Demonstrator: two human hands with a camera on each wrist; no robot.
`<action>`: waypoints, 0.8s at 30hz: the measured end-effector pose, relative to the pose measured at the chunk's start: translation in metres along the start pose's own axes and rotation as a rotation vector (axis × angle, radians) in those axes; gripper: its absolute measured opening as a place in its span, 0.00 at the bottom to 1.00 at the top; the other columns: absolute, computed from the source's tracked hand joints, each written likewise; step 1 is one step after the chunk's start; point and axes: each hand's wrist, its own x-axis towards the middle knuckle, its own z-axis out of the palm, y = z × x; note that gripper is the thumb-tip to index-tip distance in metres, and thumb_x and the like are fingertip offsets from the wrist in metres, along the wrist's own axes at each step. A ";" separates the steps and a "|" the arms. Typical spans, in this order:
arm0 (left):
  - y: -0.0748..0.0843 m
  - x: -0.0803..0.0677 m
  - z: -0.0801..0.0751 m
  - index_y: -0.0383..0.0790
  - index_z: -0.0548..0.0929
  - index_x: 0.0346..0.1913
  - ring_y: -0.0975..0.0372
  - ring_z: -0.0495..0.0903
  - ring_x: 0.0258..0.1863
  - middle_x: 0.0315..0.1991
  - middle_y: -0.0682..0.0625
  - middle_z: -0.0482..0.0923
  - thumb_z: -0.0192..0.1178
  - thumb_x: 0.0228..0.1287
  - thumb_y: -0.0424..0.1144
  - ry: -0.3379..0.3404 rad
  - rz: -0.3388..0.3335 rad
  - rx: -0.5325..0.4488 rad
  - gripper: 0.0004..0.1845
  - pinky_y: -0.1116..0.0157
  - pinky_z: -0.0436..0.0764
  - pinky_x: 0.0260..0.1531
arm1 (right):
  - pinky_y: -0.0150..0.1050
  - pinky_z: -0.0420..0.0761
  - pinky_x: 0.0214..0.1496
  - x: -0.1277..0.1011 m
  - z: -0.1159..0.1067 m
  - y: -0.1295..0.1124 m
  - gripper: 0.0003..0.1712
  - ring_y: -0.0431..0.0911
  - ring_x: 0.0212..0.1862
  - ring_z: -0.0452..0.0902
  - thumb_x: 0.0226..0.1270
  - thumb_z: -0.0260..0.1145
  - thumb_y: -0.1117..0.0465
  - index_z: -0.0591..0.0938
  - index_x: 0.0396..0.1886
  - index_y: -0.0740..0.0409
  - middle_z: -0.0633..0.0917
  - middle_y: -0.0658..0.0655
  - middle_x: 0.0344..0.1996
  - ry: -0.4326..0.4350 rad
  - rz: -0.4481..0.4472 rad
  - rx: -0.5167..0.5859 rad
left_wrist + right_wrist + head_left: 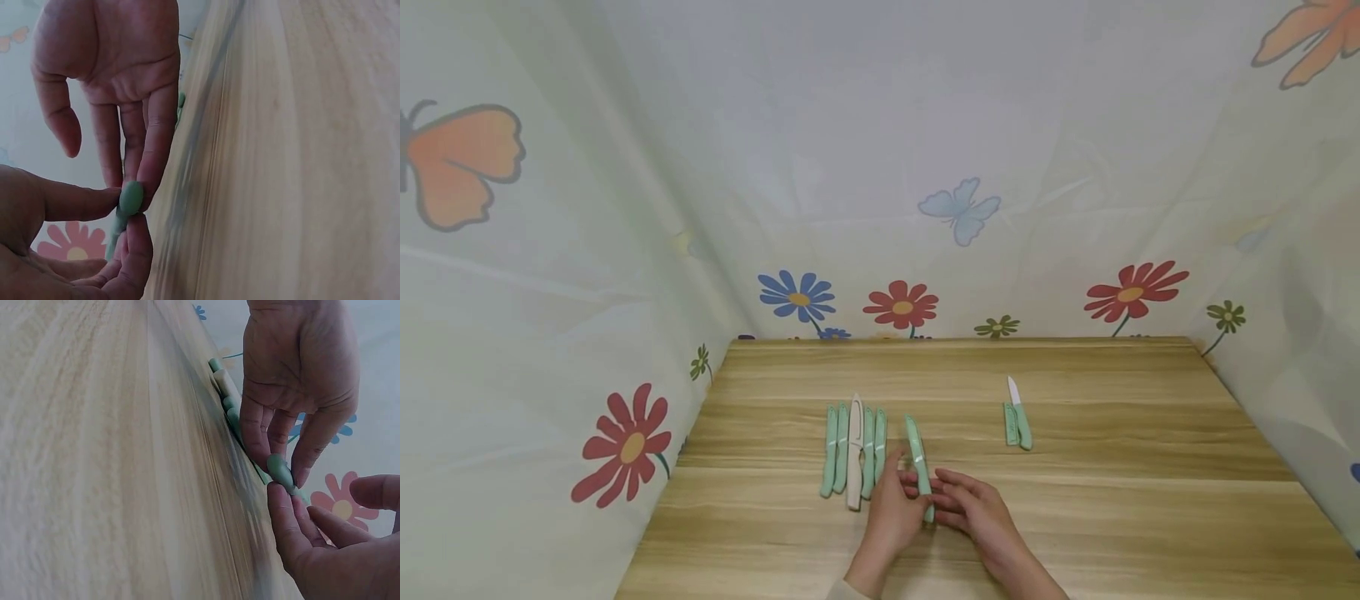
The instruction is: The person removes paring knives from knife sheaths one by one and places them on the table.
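Observation:
A mint-green sheathed knife [917, 462] lies at an angle on the wooden table [1112, 517], and both hands meet at its near handle end. My left hand [904, 485] pinches the handle from the left. My right hand [937, 498] holds it from the right. In the left wrist view the rounded handle end [131, 197] sits between fingertips of both hands. The right wrist view shows the same handle end [280, 472] pinched. Whether the knife is lifted off the wood cannot be told.
A row of several sheathed knives [853, 450], green with one beige, lies just left of the hands. Farther right, a bare white-bladed knife [1019, 414] lies beside its green sheath [1011, 423]. Flower-printed cloth walls [625, 442] enclose the table on three sides.

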 end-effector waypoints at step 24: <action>0.004 -0.007 0.010 0.34 0.79 0.66 0.65 0.84 0.40 0.45 0.50 0.85 0.73 0.55 0.25 -0.180 0.034 -0.086 0.33 0.71 0.84 0.36 | 0.40 0.90 0.43 -0.004 -0.011 0.005 0.26 0.46 0.43 0.86 0.74 0.63 0.69 0.74 0.68 0.74 0.86 0.65 0.52 0.155 -0.010 -0.071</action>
